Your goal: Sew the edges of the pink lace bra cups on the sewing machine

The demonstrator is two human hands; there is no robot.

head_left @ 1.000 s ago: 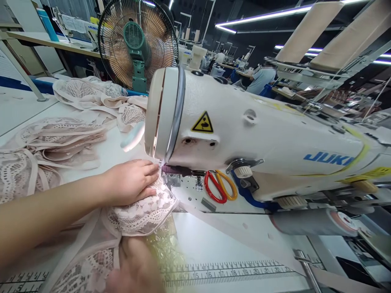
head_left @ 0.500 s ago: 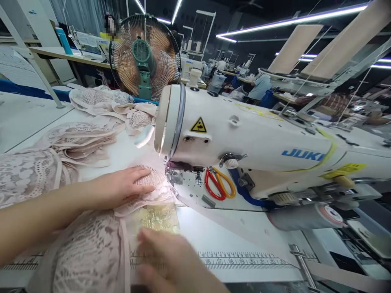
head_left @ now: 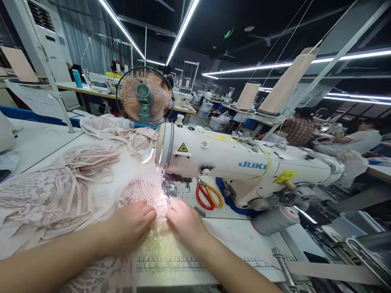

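Note:
Under the lit needle area of the sewing machine [head_left: 214, 152] lies a pale pink lace bra piece [head_left: 139, 190]. My left hand [head_left: 134, 224] is closed on its near edge, fingertips pinching the fabric left of the needle. Just right of it, my right hand [head_left: 185, 223] is closed too, thumb and fingers pinched at the same edge, close to the presser foot [head_left: 168, 189]. What exactly lies between the right fingertips is partly hidden. Shiny yellowish clear tape [head_left: 160, 244] covers the table below both hands.
Red-and-orange-handled scissors [head_left: 209, 195] lie on the machine bed. More lace pieces [head_left: 42, 191] are heaped at left. A printed ruler [head_left: 171, 264] runs along the front edge. A grey thread cone [head_left: 276, 220] lies at right, a fan [head_left: 144, 95] stands behind, and people sit far right.
My right hand has come up from the front edge to the fabric by the presser foot. The left hand has drawn nearer and pinched the fabric's edge. The view has tilted upward.

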